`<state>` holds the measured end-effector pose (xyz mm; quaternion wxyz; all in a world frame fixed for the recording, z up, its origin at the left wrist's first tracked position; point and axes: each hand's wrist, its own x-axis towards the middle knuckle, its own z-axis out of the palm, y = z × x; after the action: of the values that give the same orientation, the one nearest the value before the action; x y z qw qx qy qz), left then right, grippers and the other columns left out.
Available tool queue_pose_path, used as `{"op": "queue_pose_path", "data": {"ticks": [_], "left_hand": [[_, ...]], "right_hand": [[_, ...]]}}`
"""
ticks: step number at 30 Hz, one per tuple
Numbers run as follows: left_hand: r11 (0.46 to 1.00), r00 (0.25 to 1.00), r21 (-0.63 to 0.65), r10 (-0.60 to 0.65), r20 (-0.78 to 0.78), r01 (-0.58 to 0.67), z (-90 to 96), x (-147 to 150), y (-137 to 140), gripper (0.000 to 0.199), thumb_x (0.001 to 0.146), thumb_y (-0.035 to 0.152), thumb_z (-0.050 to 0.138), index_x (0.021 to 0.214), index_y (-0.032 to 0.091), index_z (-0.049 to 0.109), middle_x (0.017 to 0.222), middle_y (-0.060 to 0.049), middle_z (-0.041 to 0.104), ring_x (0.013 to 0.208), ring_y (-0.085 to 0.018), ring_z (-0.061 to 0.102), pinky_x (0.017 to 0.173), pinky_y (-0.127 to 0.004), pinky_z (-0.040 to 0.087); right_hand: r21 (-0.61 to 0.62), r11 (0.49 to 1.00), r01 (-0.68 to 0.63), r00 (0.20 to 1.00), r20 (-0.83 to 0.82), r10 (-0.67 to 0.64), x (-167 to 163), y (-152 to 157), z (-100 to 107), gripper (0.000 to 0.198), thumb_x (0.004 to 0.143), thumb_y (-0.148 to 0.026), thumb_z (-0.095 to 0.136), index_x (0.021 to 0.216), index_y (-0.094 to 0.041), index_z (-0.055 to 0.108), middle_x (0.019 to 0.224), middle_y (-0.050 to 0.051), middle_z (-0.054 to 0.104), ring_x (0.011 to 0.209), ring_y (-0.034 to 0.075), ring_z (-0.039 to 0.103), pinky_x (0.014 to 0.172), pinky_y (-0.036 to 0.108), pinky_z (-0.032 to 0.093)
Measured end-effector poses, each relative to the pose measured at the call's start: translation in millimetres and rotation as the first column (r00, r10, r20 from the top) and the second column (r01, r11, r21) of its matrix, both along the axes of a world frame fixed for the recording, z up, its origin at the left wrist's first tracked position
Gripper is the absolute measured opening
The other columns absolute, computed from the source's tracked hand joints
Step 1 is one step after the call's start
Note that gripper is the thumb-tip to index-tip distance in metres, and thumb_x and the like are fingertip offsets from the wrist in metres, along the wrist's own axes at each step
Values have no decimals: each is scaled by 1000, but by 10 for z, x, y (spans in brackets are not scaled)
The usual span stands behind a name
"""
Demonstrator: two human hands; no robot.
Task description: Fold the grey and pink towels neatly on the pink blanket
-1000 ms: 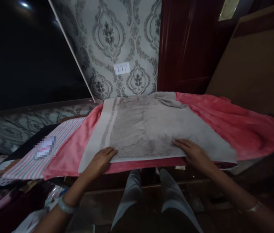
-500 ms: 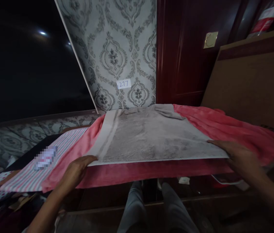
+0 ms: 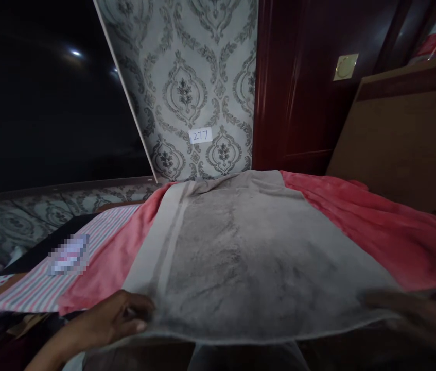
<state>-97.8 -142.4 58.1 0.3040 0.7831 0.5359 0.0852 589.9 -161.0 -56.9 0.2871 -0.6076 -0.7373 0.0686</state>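
Observation:
A grey towel [image 3: 237, 247] with a pale striped band along its left side is spread over a pink-red blanket [image 3: 387, 226]. Its near edge is held up off the surface, sagging a little in the middle. My left hand [image 3: 113, 317] pinches the near left corner between thumb and fingers. At the near right corner my right hand [image 3: 414, 314] is closed on the towel; it is partly blurred by motion. The towel's far end lies wrinkled near the wall.
A striped cloth [image 3: 105, 226] with a blurred-out patch lies left of the blanket. A large dark screen [image 3: 48, 103] stands at the left. Behind are patterned wallpaper [image 3: 182, 46] with a "277" label [image 3: 201, 135], and a dark red door [image 3: 298, 103]. A cardboard box [image 3: 403, 144] stands right.
Both hands have drawn the towel's near edge toward me and down. The towel now covers the blanket's front, and its folded far part has flattened out. The view has shifted slightly.

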Motion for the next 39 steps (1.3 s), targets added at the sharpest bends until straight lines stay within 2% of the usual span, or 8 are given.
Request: {"op": "queue_pose_path", "data": {"ticks": [3, 7, 13, 19, 24, 31, 36, 39], "left_hand": [[1000, 996, -3, -28, 80, 29, 108, 220, 527, 63, 87, 69, 48, 118, 21, 73, 109, -6, 76, 97, -22, 70, 86, -30, 55], [958, 998, 286, -51, 33, 40, 121, 854, 1433, 58, 93, 60, 40, 127, 22, 68, 133, -8, 68, 124, -24, 61, 108, -38, 46], [912, 964, 410, 112, -242, -3, -214, 1715, 2267, 55, 99, 45, 38, 146, 18, 51, 153, -15, 47, 147, -30, 36, 120, -54, 27], [879, 891, 477, 233, -389, -22, -519, 1818, 2285, 59, 101, 48, 34, 154, 23, 39, 162, -11, 33, 151, -33, 27, 121, -58, 21], [859, 865, 509, 298, -405, -57, -519, 1809, 2262, 58, 102, 49, 33, 153, 24, 41, 161, -12, 35, 149, -30, 31, 121, -53, 25], [870, 862, 489, 293, -413, -61, -534, 1810, 2296, 60, 101, 51, 32, 155, 23, 38, 163, -12, 32, 150, -30, 30, 121, -53, 25], [880, 862, 468, 298, -410, -82, -519, 1822, 2279, 62, 102, 51, 30, 155, 21, 36, 163, -15, 29, 151, -29, 28, 121, -52, 23], [889, 863, 454, 272, -426, -56, -495, 1801, 2304, 64, 101, 54, 30, 155, 21, 37, 162, -16, 31, 149, -31, 31, 120, -53, 26]], "right_hand": [[-293, 940, -177, 982, -117, 149, -243, 139, 425, 41, 84, -62, 52, 121, -53, 68, 125, 1, 69, 116, 31, 65, 97, 44, 56], [-179, 969, -170, 985, -10, 171, -974, 835, 902, 59, 92, -62, 42, 140, -32, 59, 140, 5, 60, 128, 32, 58, 108, 53, 47], [22, 993, -117, 968, 225, 109, -1819, 2028, 497, 58, 100, -48, 32, 148, -21, 50, 154, 14, 45, 144, 31, 39, 113, 58, 37], [-20, 999, -46, 928, 370, 50, -1906, 2184, 28, 58, 101, -52, 29, 154, -31, 39, 162, 8, 33, 149, 30, 29, 116, 62, 27], [-167, 986, -17, 924, 374, 79, -1561, 2409, 144, 62, 99, -57, 27, 156, -34, 36, 164, 2, 29, 151, 29, 24, 120, 56, 22], [-215, 896, 389, 872, 398, -284, -800, 2781, 222, 67, 97, -55, 26, 156, -25, 36, 164, 8, 27, 151, 32, 24, 118, 59, 24], [-249, 845, 473, 841, 413, -349, -951, 2928, 298, 61, 99, -44, 24, 152, -21, 42, 161, 14, 33, 147, 34, 32, 112, 64, 31], [-208, 903, 376, 882, 378, -280, -1281, 3039, 373, 59, 99, -42, 29, 153, -23, 41, 159, 14, 37, 146, 32, 34, 111, 61, 35]]}}
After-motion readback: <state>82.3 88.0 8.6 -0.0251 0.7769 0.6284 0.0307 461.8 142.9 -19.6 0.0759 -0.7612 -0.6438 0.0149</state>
